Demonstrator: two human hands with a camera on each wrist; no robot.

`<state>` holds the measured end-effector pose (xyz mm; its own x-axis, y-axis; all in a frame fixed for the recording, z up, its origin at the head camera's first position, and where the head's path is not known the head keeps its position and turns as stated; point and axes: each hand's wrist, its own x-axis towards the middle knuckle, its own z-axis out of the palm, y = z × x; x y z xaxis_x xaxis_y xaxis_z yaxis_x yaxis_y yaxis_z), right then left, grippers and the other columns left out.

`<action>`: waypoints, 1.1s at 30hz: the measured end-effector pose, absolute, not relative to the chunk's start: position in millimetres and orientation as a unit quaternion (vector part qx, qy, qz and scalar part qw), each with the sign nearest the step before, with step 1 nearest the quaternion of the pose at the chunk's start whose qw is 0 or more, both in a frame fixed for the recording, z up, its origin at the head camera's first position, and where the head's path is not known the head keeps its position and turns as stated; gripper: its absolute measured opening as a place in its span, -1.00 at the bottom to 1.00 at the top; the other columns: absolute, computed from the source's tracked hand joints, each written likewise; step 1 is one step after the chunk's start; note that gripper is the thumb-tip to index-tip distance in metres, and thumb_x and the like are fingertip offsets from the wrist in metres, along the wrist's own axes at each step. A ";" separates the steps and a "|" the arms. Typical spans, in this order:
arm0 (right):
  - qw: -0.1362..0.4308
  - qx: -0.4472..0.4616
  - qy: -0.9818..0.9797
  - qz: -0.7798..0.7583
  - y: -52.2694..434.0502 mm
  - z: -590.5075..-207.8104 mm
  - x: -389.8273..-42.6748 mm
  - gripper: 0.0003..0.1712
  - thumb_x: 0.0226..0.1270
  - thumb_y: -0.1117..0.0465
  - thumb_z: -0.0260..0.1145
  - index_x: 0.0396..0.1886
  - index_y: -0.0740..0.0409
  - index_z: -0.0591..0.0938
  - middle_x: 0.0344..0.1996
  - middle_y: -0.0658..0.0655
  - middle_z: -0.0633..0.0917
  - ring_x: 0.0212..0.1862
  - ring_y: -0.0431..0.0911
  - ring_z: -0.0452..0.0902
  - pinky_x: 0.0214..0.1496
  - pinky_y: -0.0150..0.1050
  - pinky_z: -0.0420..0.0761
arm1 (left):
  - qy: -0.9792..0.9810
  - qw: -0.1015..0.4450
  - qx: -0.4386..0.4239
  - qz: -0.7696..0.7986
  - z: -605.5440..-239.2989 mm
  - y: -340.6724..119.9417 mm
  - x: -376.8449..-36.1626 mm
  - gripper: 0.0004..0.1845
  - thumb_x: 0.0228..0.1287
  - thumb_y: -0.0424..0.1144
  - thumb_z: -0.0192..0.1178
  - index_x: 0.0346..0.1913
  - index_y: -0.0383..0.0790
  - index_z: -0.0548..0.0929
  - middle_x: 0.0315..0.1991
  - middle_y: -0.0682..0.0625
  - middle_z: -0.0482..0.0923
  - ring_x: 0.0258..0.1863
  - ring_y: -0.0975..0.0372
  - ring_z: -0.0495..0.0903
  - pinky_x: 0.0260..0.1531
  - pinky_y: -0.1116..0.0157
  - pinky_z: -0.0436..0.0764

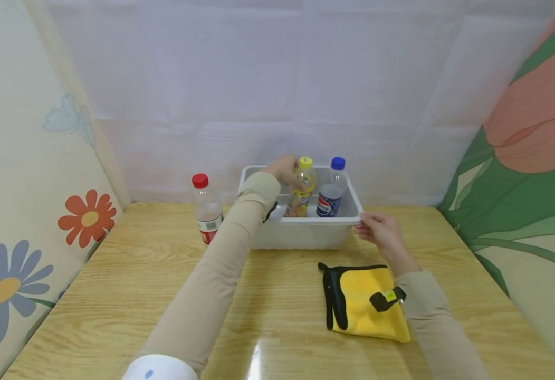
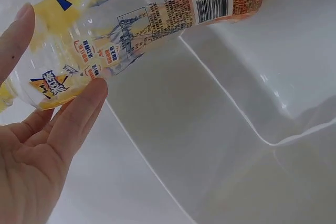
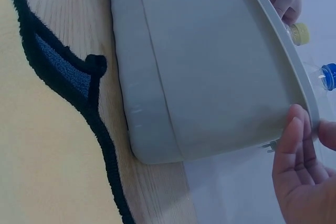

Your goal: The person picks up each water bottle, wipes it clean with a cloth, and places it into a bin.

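Observation:
A clear bottle with a yellow cap and yellow-orange label (image 1: 301, 194) stands tilted in the white plastic bin (image 1: 301, 235). My left hand (image 1: 292, 173) reaches over the bin and grips this bottle near its top. Close up in the left wrist view, the thumb and a finger of my left hand (image 2: 58, 56) clasp the bottle (image 2: 136, 24) above the bin's floor (image 2: 236, 145). My right hand (image 1: 361, 224) pinches the bin's front right corner rim. The right wrist view shows my right hand (image 3: 310, 124) on that rim, beside the bin's wall (image 3: 210, 66).
A blue-capped Pepsi bottle (image 1: 331, 192) stands in the bin, right of the yellow one. A red-capped water bottle (image 1: 206, 214) stands on the wooden table (image 1: 130, 285), left of the bin. A folded yellow cloth with black trim (image 1: 365, 303) lies in front of the bin. Padded walls surround the table.

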<state>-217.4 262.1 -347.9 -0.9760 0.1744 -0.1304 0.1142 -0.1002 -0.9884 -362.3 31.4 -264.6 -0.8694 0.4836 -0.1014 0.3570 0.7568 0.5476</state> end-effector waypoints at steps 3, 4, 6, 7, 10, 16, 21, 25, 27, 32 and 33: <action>0.022 -0.106 -0.669 0.735 261.1 -348.3 -218.5 -0.64 0.34 0.22 0.11 -0.06 0.45 0.40 -0.65 -0.05 0.63 -0.55 -0.27 0.59 -0.47 -0.44 0.62 | 0.927 0.133 0.210 0.279 -267.7 32.3 -364.8 -0.34 -0.14 -0.22 0.44 0.05 -0.34 0.39 -0.13 -0.08 0.47 -0.18 0.14 0.48 -0.18 0.30 0.55; 0.022 -0.105 -0.668 0.736 260.9 -348.5 -219.0 -0.68 0.34 0.22 0.11 -0.09 0.43 0.42 -0.66 -0.05 0.63 -0.55 -0.27 0.59 -0.47 -0.44 0.62 | 0.927 0.136 0.206 0.282 -268.6 32.5 -365.8 -0.37 -0.14 -0.23 0.45 0.02 -0.33 0.40 -0.15 -0.06 0.47 -0.19 0.14 0.48 -0.19 0.29 0.55; 0.023 -0.102 -0.666 0.739 260.5 -348.6 -219.7 -0.76 0.34 0.23 0.11 -0.17 0.36 0.45 -0.66 -0.05 0.63 -0.55 -0.26 0.59 -0.48 -0.44 0.62 | 0.926 0.143 0.201 0.287 -269.8 32.2 -366.4 -0.41 -0.15 -0.25 0.44 -0.02 -0.32 0.41 -0.18 -0.06 0.48 -0.19 0.14 0.48 -0.19 0.29 0.55; 0.022 -0.101 -0.665 0.739 260.3 -348.8 -220.1 -0.79 0.34 0.23 0.11 -0.20 0.33 0.46 -0.66 -0.04 0.63 -0.55 -0.26 0.59 -0.48 -0.44 0.62 | 0.926 0.143 0.200 0.285 -269.7 32.1 -365.8 -0.42 -0.14 -0.25 0.44 -0.03 -0.31 0.42 -0.18 -0.06 0.47 -0.19 0.14 0.47 -0.19 0.28 0.54; 0.022 -0.098 -0.665 0.740 259.6 -348.9 -221.1 -0.82 0.34 0.24 0.11 -0.23 0.31 0.47 -0.66 -0.04 0.63 -0.55 -0.26 0.59 -0.48 -0.43 0.63 | 0.927 0.144 0.201 0.281 -269.1 31.3 -364.2 -0.44 -0.14 -0.26 0.44 -0.05 -0.32 0.42 -0.19 -0.07 0.47 -0.20 0.13 0.47 -0.18 0.27 0.54; 0.016 -0.097 -0.668 0.738 258.8 -348.7 -222.9 -0.78 0.35 0.23 0.10 -0.19 0.35 0.44 -0.66 -0.04 0.63 -0.55 -0.26 0.59 -0.47 -0.43 0.63 | 0.922 0.151 0.191 0.301 -269.2 28.3 -362.0 -0.39 -0.13 -0.27 0.43 0.02 -0.32 0.39 -0.14 -0.08 0.46 -0.16 0.12 0.47 -0.11 0.24 0.53; 0.008 -0.099 -0.668 0.737 258.8 -348.1 -224.1 -0.71 0.34 0.21 0.11 -0.13 0.40 0.42 -0.66 -0.04 0.63 -0.55 -0.26 0.59 -0.46 -0.43 0.63 | 0.918 0.160 0.179 0.315 -266.4 22.7 -358.6 -0.27 -0.12 -0.24 0.43 0.15 -0.31 0.32 -0.02 -0.10 0.44 -0.09 0.10 0.45 -0.02 0.18 0.51; 0.003 -0.099 -0.661 0.744 260.2 -347.5 -225.8 -0.74 0.34 0.21 0.13 -0.16 0.36 0.42 -0.65 -0.03 0.64 -0.55 -0.26 0.59 -0.47 -0.44 0.62 | 0.917 0.159 0.185 0.314 -262.3 16.6 -357.9 -0.21 -0.07 -0.19 0.41 0.23 -0.30 0.25 0.05 -0.11 0.40 -0.10 0.11 0.46 -0.05 0.21 0.53; 0.000 -0.098 -0.656 0.748 261.3 -347.2 -226.9 -0.78 0.33 0.21 0.13 -0.19 0.32 0.43 -0.65 -0.02 0.64 -0.55 -0.25 0.59 -0.47 -0.44 0.63 | 0.916 0.153 0.198 0.313 -260.5 13.7 -359.0 -0.19 -0.06 -0.17 0.40 0.25 -0.33 0.23 0.06 -0.13 0.40 -0.13 0.12 0.47 -0.10 0.24 0.55; -0.002 -0.097 -0.649 0.755 264.1 -346.2 -229.9 -0.85 0.34 0.23 0.11 -0.25 0.27 0.42 -0.66 -0.02 0.64 -0.55 -0.25 0.59 -0.47 -0.44 0.63 | 0.906 0.144 0.229 0.327 -257.5 6.6 -361.1 -0.18 -0.03 -0.16 0.39 0.25 -0.39 0.21 0.05 -0.19 0.43 -0.18 0.11 0.52 -0.19 0.31 0.57; -0.002 -0.097 -0.649 0.754 264.6 -346.1 -230.6 -0.86 0.34 0.24 0.11 -0.26 0.26 0.43 -0.66 -0.02 0.64 -0.56 -0.25 0.59 -0.48 -0.44 0.62 | 0.903 0.143 0.232 0.333 -257.2 5.0 -360.9 -0.18 -0.02 -0.16 0.38 0.25 -0.40 0.20 0.05 -0.20 0.43 -0.18 0.10 0.52 -0.19 0.31 0.57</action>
